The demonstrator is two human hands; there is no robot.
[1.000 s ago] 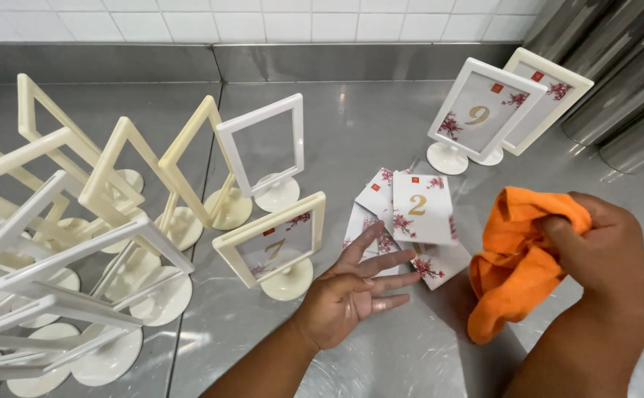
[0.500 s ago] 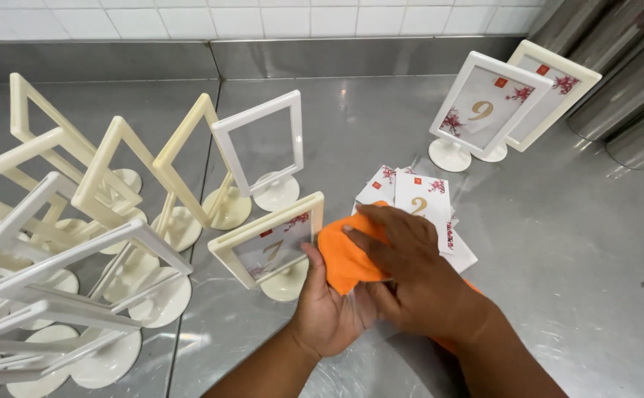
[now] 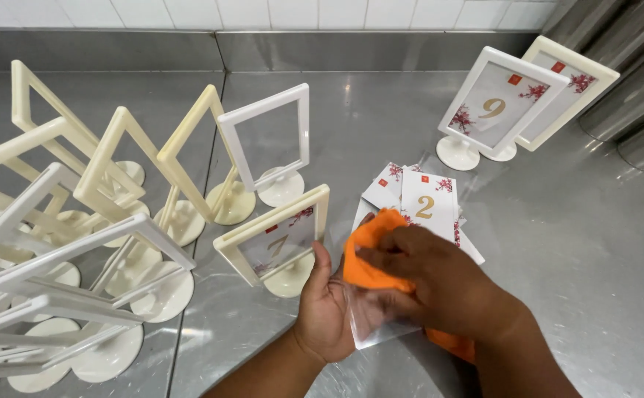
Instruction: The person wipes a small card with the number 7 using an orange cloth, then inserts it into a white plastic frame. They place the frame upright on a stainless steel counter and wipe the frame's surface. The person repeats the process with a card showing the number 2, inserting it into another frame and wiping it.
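Clear plastic sheet (image 3: 381,324), thin, flat and glossy, is lying across the open palm of the left hand (image 3: 329,309) in the lower middle of the head view, just in front of the fanned pile of white numbered cards with red blossom prints (image 3: 418,203). The left hand is spreading its fingers flat beneath the sheet, thumb up at the edge, while the right hand (image 3: 440,284) is closing its fingers together on a crumpled orange cloth (image 3: 370,254) and pressing it onto the sheet. Wiping well probably means keeping the palm flat as backing, pressing lightly so the sheet does not buckle, and touching only its edges. A cream frame stand holding a numbered card (image 3: 278,239) is standing just left of the hands; empty cream and white stands (image 3: 116,191) are crowding the left side, and two filled stands (image 3: 513,103) are sitting at upper right on the steel counter (image 3: 580,236).
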